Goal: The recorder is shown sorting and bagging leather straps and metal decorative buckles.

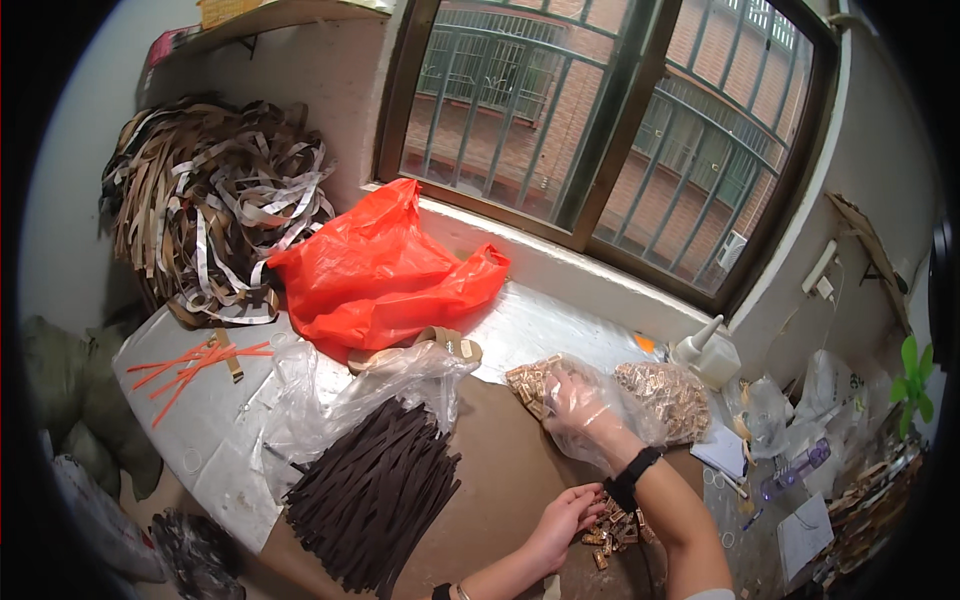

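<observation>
My right hand reaches into a clear plastic bag of small gold-coloured metal pieces, perhaps buckles or clips. Plastic and the pieces blur its fingers, so their grip cannot be made out. A black band circles that wrist. My left hand hovers palm inward beside a loose heap of the same metal pieces on the brown board. Its fingers are loosely stretched, with nothing visible between them. Left of my hands, a thick bundle of dark brown strips lies partly under another clear plastic bag.
An orange-red plastic bag and a tan sandal-like item sit farther back. Orange strips lie left, below a mound of tan and white straps. At right stand a white squeeze bottle and a small green fan.
</observation>
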`<act>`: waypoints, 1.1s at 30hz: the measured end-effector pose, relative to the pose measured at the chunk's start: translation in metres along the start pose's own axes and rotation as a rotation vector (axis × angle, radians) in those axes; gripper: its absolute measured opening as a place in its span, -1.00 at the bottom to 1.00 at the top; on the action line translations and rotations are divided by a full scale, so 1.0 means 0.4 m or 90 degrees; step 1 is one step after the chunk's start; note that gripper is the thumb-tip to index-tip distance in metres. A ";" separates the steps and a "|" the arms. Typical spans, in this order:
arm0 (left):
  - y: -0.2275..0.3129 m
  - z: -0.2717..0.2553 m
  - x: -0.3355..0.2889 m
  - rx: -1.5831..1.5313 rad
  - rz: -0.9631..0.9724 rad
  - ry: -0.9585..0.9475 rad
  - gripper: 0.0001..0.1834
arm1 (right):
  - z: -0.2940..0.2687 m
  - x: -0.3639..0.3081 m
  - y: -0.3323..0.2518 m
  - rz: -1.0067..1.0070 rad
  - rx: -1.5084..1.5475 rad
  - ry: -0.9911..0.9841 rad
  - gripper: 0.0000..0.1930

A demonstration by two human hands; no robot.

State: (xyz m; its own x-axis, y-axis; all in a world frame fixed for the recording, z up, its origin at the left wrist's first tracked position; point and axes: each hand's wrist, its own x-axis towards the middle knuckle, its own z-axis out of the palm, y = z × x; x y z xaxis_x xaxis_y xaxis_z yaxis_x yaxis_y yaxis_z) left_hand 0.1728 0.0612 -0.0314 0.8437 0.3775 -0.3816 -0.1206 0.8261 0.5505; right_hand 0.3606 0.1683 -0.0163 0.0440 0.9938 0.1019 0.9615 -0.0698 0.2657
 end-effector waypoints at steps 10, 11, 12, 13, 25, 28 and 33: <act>0.006 -0.016 0.012 -0.013 0.013 -0.006 -0.69 | -0.053 -0.022 0.016 0.247 0.336 0.101 -0.72; 0.007 -0.015 0.010 -0.014 0.012 -0.009 -0.69 | -0.059 -0.033 0.046 0.437 0.584 -0.028 -0.77; 0.010 -0.018 0.009 -0.019 0.022 -0.004 -0.69 | -0.048 -0.042 0.075 0.485 0.784 -0.012 -0.86; 0.013 -0.019 0.005 -0.024 0.031 -0.001 -0.69 | -0.033 -0.078 0.095 0.493 0.780 -0.013 -0.86; 0.000 0.010 -0.023 -0.193 -0.083 -0.150 -0.42 | -0.168 -0.478 0.024 0.541 1.577 0.116 -0.85; -0.021 0.026 -0.034 -0.228 -0.114 -0.194 -0.41 | -0.214 -0.536 -0.071 0.557 1.429 0.141 -0.86; -0.052 0.013 -0.019 -0.275 -0.100 -0.284 -0.51 | -0.254 -0.573 -0.126 0.585 1.379 0.148 -0.84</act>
State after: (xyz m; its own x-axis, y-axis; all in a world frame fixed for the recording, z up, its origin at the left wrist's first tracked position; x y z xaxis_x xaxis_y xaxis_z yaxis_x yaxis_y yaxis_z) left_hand 0.1716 0.0390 -0.0361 0.9939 0.1044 -0.0357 -0.0990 0.9867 0.1286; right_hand 0.2747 -0.0648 0.0444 0.5894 0.7367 -0.3315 -0.4827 -0.0079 -0.8758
